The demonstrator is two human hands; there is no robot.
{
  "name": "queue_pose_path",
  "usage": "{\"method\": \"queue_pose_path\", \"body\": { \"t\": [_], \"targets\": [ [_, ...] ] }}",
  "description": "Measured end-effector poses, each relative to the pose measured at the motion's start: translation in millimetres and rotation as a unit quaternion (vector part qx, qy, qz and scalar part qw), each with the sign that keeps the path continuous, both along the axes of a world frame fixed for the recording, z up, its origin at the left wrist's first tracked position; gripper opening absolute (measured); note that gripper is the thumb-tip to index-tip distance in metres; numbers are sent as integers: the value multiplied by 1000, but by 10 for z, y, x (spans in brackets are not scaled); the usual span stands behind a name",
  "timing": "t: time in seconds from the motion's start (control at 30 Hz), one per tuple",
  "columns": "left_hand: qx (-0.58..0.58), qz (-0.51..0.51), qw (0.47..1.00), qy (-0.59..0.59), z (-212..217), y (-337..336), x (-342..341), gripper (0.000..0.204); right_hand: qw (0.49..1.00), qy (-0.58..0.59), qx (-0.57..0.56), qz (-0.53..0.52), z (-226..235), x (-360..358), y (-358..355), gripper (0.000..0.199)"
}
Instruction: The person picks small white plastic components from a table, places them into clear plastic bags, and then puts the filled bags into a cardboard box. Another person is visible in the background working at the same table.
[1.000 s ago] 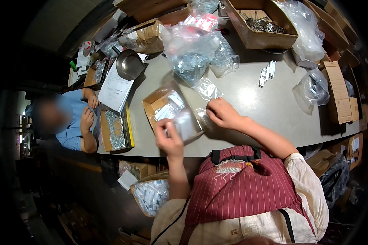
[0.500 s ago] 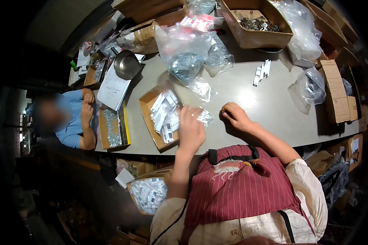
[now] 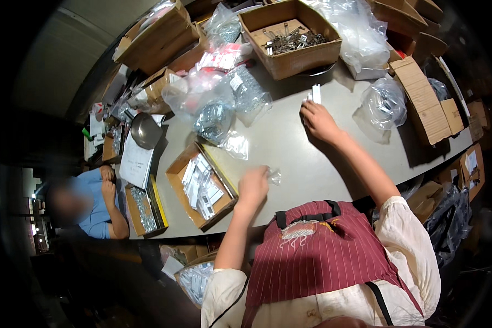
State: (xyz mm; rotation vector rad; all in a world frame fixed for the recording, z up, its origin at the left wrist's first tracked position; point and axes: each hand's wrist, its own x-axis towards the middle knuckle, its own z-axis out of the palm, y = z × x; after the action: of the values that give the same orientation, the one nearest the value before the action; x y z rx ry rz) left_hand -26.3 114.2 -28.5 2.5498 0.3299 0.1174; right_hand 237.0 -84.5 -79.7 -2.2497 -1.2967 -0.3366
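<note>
My right hand (image 3: 321, 122) reaches out over the table, its curled fingers on a small cluster of slim white plastic pieces (image 3: 316, 94). The fingers cover the lower part of the cluster. My left hand (image 3: 253, 187) is low over the table, next to a small clear plastic bag (image 3: 275, 176). Motion smears its fingers, and I cannot tell whether they grip the bag. To its left is an open cardboard box (image 3: 179, 189) that holds several white plastic pieces (image 3: 201, 183).
A cardboard box of metal parts (image 3: 281, 64) stands at the back, beside plastic bags (image 3: 213, 117). A metal scoop (image 3: 146, 131) rests by papers (image 3: 135, 164). At left, a person in blue (image 3: 95, 199) sits near a box of small metal parts (image 3: 142, 210). A tied bag (image 3: 384, 104) lies right.
My right hand has moved forward from the near table onto the white pieces. My left hand has moved away from the box toward the small clear bag. The view has shifted.
</note>
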Motion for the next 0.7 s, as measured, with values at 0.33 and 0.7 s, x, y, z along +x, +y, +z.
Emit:
{"method": "queue_pose_path", "body": {
  "t": [0.33, 0.7],
  "targets": [
    [77, -6, 988, -136, 63, -619, 388, 36, 995, 82, 36, 32, 180, -1073, -883, 36],
    [38, -133, 990, 17, -243, -1478, 864, 67, 966, 196, -62, -156, 133, -818, -924, 35]
  ]
}}
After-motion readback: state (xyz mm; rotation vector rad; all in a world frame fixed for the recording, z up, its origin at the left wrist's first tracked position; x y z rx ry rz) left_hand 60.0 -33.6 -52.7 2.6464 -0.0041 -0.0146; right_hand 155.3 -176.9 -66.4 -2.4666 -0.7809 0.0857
